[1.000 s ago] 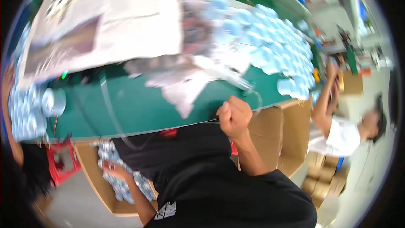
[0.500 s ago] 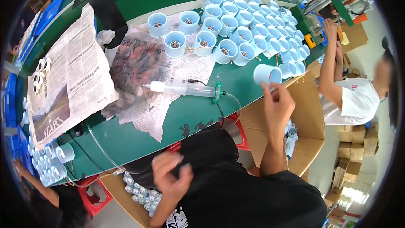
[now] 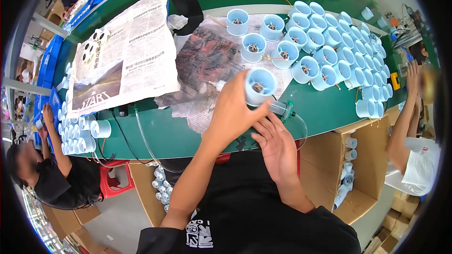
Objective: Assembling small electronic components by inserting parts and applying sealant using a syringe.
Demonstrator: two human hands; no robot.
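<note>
Above the middle of the bench, my left hand (image 3: 229,108) is wrapped round a light blue plastic cup (image 3: 262,84). Its open top faces up, with small metal-coloured parts inside at the bottom. Just below it is my right hand (image 3: 278,146), its fingers stretched out and apart, the tips close to my left thumb; I cannot tell whether they touch. A clear syringe (image 3: 281,108) with a green end cap lies behind the cup, mostly hidden by it and my left hand. Several similar cups (image 3: 253,48) stand on newspaper just beyond.
Many more blue cups (image 3: 346,42) crowd the bench's right side. A newspaper sheet (image 3: 125,61) with small white parts lies at left. Cardboard boxes (image 3: 372,164) with cups stand below the bench edge. A co-worker sits at left (image 3: 61,178), another at right (image 3: 414,160).
The cup has passed from my right hand to my left and come toward the middle. My left hand rose from near my body; my right moved inward. The whole view has shifted.
</note>
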